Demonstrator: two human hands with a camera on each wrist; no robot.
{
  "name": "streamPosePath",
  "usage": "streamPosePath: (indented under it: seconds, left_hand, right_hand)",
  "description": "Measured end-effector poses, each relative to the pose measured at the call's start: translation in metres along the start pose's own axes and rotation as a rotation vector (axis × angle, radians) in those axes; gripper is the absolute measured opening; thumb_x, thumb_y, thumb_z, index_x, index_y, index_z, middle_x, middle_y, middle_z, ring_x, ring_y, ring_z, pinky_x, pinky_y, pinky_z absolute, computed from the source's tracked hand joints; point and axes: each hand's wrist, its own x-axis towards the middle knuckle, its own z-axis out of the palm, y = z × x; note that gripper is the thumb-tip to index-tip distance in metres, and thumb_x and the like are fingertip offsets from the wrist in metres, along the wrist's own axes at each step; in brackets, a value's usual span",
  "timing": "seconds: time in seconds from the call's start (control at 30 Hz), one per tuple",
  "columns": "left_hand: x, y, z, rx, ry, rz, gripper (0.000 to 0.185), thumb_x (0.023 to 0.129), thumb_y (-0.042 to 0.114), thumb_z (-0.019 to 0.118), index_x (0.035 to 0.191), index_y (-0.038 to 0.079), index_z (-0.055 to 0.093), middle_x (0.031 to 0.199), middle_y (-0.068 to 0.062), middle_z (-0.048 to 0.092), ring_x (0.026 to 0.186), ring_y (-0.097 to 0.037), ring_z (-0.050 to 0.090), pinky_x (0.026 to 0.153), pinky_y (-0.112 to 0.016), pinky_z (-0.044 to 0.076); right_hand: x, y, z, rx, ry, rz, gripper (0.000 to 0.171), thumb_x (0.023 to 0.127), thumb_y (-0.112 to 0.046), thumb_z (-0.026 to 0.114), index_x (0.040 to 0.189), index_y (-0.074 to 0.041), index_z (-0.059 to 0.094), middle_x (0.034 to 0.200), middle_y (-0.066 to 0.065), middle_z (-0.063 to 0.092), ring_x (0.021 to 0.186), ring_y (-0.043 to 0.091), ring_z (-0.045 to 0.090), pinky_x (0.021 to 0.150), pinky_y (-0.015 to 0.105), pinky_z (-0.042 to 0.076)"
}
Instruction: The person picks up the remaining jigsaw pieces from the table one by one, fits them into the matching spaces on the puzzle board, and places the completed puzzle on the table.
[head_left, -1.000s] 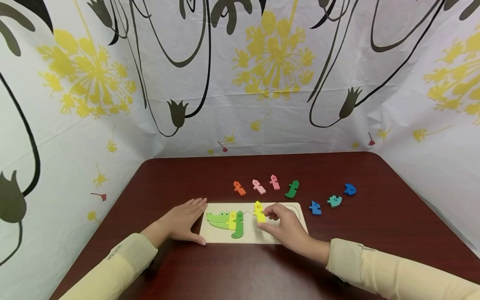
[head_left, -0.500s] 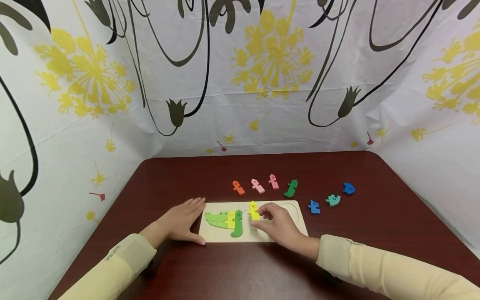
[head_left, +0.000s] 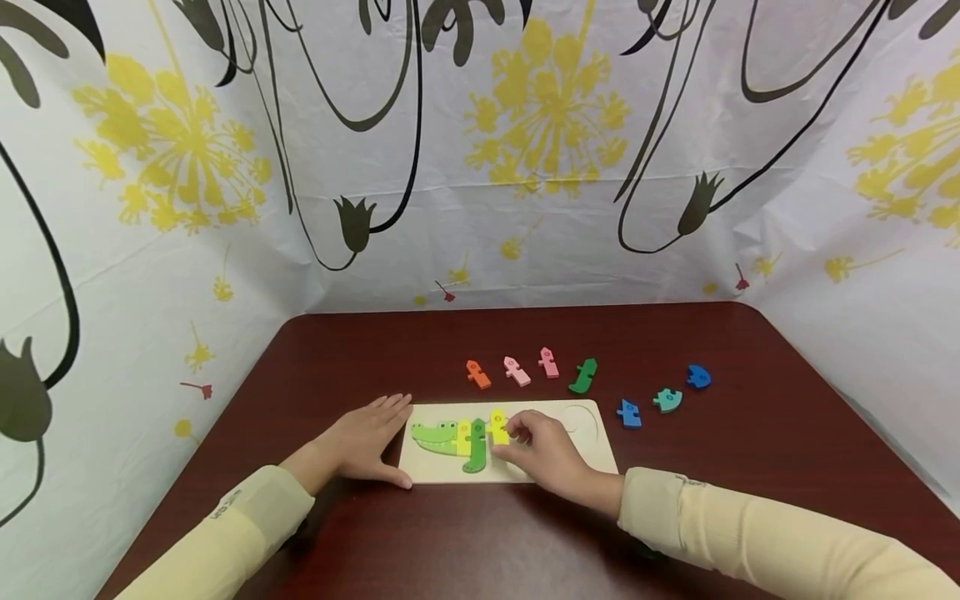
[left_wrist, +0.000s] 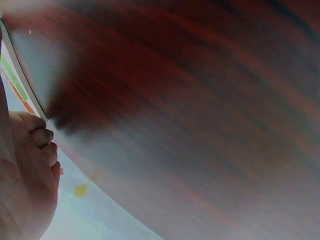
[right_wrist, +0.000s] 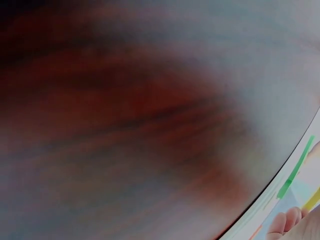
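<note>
A right hand [head_left: 543,454] pinches a yellow piece [head_left: 498,425] onto the board [head_left: 585,458], just beside the green crocodile [head_left: 450,439] pieces already seated; the fitting step appears under way, calling for a square press into its slot. The left hand [head_left: 360,446], flat and open, steadies the board's left edge. Beyond, seven loose pieces [head_left: 583,377] lie in a row on the table [head_left: 750,433], with open room toward the far edge.

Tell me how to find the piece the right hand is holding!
Look at the pale puzzle board near the front of the dark red table. The right hand pinches a yellow piece there, right beside the green crocodile pieces. It is the brightest yellow piece on the board.
</note>
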Motion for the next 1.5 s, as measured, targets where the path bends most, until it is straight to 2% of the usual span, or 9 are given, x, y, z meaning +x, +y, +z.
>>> streamPosePath:
  seconds: [0.43,1.5]
  left_hand:
    - [0.000,0.001,-0.001,-0.007,-0.002,-0.003,0.121,0.073,0.090,0.041,0.151,-0.002,0.029,0.157,-0.018,0.024,0.144,-0.030,0.021,0.115,-0.042,0.021]
    - [0.000,0.001,-0.001,-0.005,-0.001,0.012,0.121,0.073,0.089,0.041,0.150,-0.004,0.030,0.156,-0.019,0.025,0.144,-0.031,0.022,0.115,-0.043,0.022]
  right_hand:
    - [0.004,0.002,0.005,-0.055,-0.033,0.007,0.026,0.077,-0.023,0.084,0.085,-0.009,0.063,0.074,-0.003,0.053,0.068,0.012,0.049,0.061,0.026,0.044]
    - [0.012,0.002,0.012,-0.114,-0.056,-0.031,0.029,0.074,-0.021,0.086,0.080,-0.005,0.063,0.072,0.000,0.053,0.065,0.011,0.047,0.060,0.026,0.042]
